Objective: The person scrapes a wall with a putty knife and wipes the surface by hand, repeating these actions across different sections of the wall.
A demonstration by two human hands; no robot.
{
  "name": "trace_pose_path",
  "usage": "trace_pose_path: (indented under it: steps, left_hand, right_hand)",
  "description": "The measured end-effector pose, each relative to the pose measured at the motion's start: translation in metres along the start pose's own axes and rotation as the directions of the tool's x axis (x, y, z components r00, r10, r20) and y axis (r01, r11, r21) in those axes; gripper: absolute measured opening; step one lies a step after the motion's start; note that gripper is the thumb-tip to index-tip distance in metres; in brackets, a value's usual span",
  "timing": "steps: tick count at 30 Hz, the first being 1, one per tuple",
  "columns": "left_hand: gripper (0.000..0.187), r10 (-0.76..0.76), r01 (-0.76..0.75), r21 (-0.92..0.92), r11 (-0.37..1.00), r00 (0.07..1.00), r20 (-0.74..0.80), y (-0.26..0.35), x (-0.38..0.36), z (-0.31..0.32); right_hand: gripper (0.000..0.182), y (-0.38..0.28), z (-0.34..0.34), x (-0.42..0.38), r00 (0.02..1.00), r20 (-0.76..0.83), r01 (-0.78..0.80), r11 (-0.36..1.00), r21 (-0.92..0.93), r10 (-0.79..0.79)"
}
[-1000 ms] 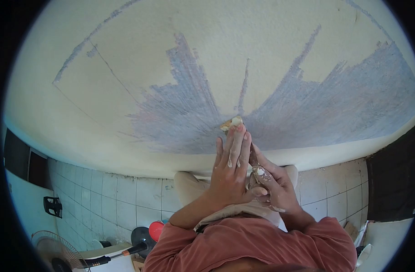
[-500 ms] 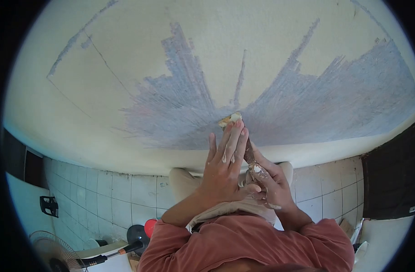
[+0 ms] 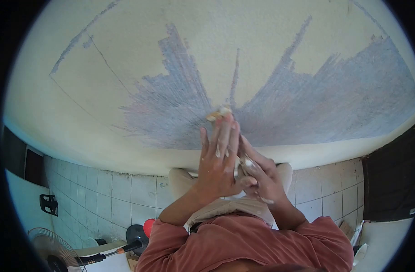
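My right hand (image 3: 262, 179) is wrapped round the handle of a scraper, its dark handle mostly hidden behind my hands. The scraper's pale, smeared head (image 3: 216, 114) is against the wall (image 3: 280, 109), blurred by motion. My left hand (image 3: 218, 167) lies with its fingers stretched out, the tips pressing on the scraper just below the head. White paste-like smears mark both hands. On the wall, cream paint surrounds rough grey-blue patches, one left of the scraper and a wider one to the right, with a thin grey streak above.
White floor tiles (image 3: 121, 195) run along the wall's foot. At lower left stand a fan (image 3: 53, 249), a dark round object (image 3: 135, 236) and a red round object (image 3: 148, 227). A black stool-like item (image 3: 48, 205) is at far left; a dark panel (image 3: 391, 177) is at right.
Both hands and the scraper have shifted slightly left and up along the wall. The scraper's head is now blurred and its handle less visible.
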State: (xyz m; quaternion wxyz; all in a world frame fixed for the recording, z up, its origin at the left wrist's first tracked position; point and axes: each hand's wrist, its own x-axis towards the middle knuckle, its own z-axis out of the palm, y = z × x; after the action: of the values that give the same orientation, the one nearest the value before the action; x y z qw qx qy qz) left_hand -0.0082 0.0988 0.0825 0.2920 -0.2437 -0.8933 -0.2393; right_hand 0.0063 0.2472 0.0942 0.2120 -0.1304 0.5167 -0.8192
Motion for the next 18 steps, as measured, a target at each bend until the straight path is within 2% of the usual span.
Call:
trace_pose_path:
  steps: [1, 4, 7, 10, 12, 16, 18]
  left_hand:
    - [0.099, 0.009, -0.009, -0.002, 1.0, 0.998, 0.055, 0.0, -0.001, -0.003]
    - [0.098, 0.021, -0.017, 0.068, 0.998, 0.998, -0.06, -0.004, 0.002, 0.002]
    - [0.098, -0.006, 0.006, 0.001, 1.0, 0.992, -0.124, 0.0, 0.006, -0.011]
    - [0.098, 0.0, -0.001, 0.023, 1.0, 0.999, 0.035, -0.004, -0.005, -0.01]
    - [0.098, 0.0, 0.0, -0.021, 1.0, 1.0, -0.011, -0.005, 0.001, -0.013]
    - [0.098, -0.005, 0.008, -0.071, 0.997, 0.999, 0.053, -0.001, -0.003, -0.019]
    - [0.098, 0.004, -0.004, -0.004, 1.0, 0.999, -0.032, -0.008, -0.001, -0.017]
  right_hand:
    - [0.047, 0.001, 0.001, 0.001, 1.0, -0.007, 0.006, 1.0, 0.006, -0.005]
    - [0.047, 0.006, 0.003, 0.013, 0.999, -0.032, 0.01, 1.0, 0.023, -0.009]
    - [0.047, -0.009, 0.015, 0.011, 0.999, 0.049, 0.019, 1.0, 0.001, -0.019]
    - [0.047, -0.006, 0.016, 0.0, 1.0, 0.024, -0.008, 1.0, -0.001, 0.008]
    - [0.048, -0.004, 0.018, 0.003, 0.996, -0.043, -0.071, 0.997, 0.028, 0.073]
    - [0.048, 0.0, 0.018, -0.001, 1.0, 0.01, 0.007, 1.0, -0.008, -0.007]
    - [0.049, 0.001, 0.019, 0.01, 0.999, 0.017, 0.033, 0.999, -0.036, -0.032]
